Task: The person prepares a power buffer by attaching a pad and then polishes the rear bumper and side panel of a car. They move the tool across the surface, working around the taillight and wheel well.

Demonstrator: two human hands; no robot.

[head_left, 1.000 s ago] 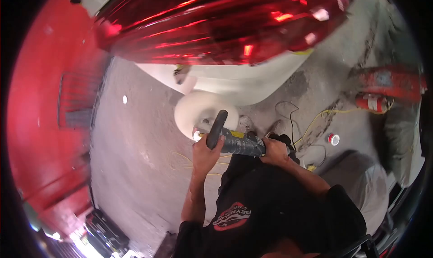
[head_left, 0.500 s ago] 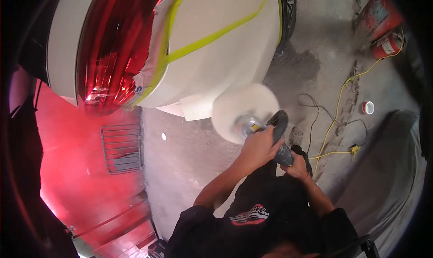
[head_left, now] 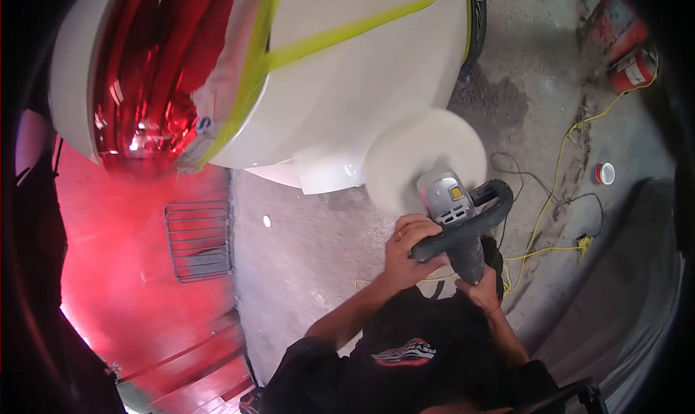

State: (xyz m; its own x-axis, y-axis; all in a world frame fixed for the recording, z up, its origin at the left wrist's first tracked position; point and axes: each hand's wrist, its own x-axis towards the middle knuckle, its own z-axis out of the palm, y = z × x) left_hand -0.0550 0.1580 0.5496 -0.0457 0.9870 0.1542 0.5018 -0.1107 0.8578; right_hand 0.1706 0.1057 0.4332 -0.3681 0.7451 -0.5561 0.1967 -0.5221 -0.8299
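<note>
A grey and black polisher (head_left: 442, 190) is held in front of my body, its round white pad (head_left: 416, 153) blurred. The pad's edge overlaps the lower corner of the white car bumper (head_left: 347, 88). My left hand (head_left: 407, 251) is wrapped round the left end of the black loop handle. My right hand (head_left: 481, 292) grips the rear end of the body, by the trigger area. Yellow-green masking tape (head_left: 347, 34) crosses the white panel and runs beside the red tail light (head_left: 156, 66).
A yellow cord (head_left: 559, 160) and a dark cable (head_left: 536, 180) lie on the concrete floor at the right. Also there are a red bucket (head_left: 631, 72), a small white-rimmed tub (head_left: 604, 173) and a grey cover (head_left: 601, 291). A dark metal rack (head_left: 197, 241) stands at the left.
The polisher has swung right and turned so its top shows more. My left hand has moved lower, to the left end of the loop handle. The view has shifted slightly.
</note>
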